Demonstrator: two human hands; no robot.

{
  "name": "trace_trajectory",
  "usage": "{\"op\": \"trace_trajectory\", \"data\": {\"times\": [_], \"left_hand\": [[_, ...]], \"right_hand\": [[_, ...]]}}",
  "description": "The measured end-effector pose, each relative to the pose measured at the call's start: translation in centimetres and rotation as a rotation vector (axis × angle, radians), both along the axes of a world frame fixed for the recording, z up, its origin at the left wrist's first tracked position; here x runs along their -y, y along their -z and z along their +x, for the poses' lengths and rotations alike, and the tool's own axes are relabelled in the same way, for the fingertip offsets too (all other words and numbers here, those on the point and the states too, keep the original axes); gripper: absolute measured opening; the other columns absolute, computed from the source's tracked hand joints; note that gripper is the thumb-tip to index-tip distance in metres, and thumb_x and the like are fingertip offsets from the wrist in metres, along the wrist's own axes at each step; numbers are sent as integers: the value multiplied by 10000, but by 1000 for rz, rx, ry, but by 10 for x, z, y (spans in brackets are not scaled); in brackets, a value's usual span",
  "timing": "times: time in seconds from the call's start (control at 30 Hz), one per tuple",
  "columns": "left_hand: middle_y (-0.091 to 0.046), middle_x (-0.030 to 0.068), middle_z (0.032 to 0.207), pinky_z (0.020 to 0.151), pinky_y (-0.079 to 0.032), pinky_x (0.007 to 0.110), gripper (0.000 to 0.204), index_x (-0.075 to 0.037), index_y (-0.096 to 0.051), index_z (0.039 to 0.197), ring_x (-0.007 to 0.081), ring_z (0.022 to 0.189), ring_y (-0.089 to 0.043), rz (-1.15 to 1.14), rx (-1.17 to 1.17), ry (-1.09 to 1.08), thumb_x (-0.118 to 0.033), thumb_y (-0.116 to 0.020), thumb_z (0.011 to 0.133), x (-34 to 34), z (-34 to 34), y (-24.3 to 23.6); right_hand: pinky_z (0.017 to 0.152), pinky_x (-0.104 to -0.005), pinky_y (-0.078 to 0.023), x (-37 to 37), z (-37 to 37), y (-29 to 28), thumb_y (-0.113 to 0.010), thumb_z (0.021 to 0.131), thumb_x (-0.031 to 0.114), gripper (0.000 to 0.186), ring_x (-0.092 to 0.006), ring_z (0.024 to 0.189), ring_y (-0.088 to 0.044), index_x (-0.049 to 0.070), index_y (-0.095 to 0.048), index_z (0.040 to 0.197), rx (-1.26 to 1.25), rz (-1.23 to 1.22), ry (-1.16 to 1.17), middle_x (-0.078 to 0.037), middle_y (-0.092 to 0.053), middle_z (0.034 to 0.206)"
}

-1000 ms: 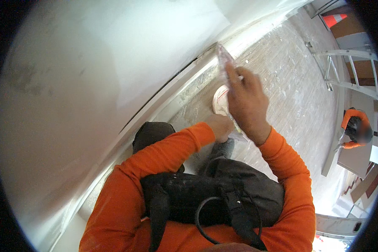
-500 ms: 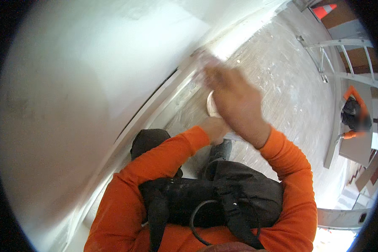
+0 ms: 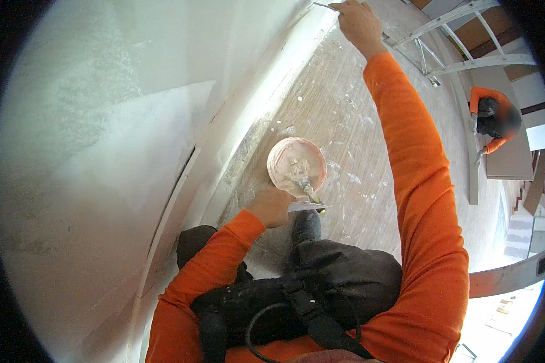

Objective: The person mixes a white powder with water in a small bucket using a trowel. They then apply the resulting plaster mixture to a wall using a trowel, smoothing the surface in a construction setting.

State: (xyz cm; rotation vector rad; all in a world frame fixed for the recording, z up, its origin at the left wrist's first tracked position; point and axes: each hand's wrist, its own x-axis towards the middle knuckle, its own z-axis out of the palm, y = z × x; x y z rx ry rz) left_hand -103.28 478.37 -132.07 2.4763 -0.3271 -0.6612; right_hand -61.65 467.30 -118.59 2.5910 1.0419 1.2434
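Note:
Far forward, my right hand point(image 3: 360, 27) reaches out at full arm's length to the baseboard. Its fingers are closed on a putty knife point(image 3: 326, 6), whose thin blade lies near the baseboard's upper edge. My left hand point(image 3: 271, 207) stays close to my knees, closed on a flat pale blade point(image 3: 306, 207) seen nearly edge-on; its handle is hidden in the fist. Just beyond that hand a round bucket point(image 3: 271, 162) with a pinkish rim stands on the floor. Pale compound point(image 3: 293, 158) lies inside it, and a tool with a dark and yellow handle point(image 3: 312, 195) leans in it.
A white wall point(image 3: 103, 151) and its baseboard point(image 3: 248, 124) run along my left, with a dark gap point(image 3: 175, 196) near the bottom. Wood-look flooring point(image 3: 351, 151) is spattered white. At the right are a ladder point(image 3: 454, 66) and another person in orange sleeves point(image 3: 496, 118) beside boards point(image 3: 505, 151).
My right hand has swung forward from above my left hand to the baseboard. My left hand has drawn back slightly left and nearer, and the bucket has come into full sight.

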Motion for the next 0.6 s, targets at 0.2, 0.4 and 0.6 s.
{"op": "trace_trajectory", "data": {"times": [0.2, 0.4, 0.6], "left_hand": [[-713, 194, 918, 811, -541, 479, 290, -112, -743, 1024, 373, 885, -697, -32, 24, -16, -106, -605, 768, 3, 2, 3], [-714, 189, 927, 827, -538, 468, 300, -133, -737, 1049, 361, 906, -697, -32, 13, 21, -118, -612, 777, -1, -1, 5], [-719, 170, 953, 838, -540, 458, 310, -141, -731, 1075, 344, 914, -702, -32, 1, 25, -109, -603, 794, 6, -1, 5]], "right_hand": [[831, -459, -495, -3, 24, 28, -529, 844, 80, 302, -337, 932, -598, 187, -729, 1042, -74, -20, 33, -134, -637, 969], [858, -412, -555, -21, -87, 3, -598, 920, 133, 267, -270, 964, -611, 210, -714, 1147, -194, -38, -112, -23, -658, 1093], [826, -371, -585, -27, -157, -12, -628, 878, 112, 319, -236, 990, -607, 222, -694, 1170, -245, -121, -182, 13, -641, 1118]]}}
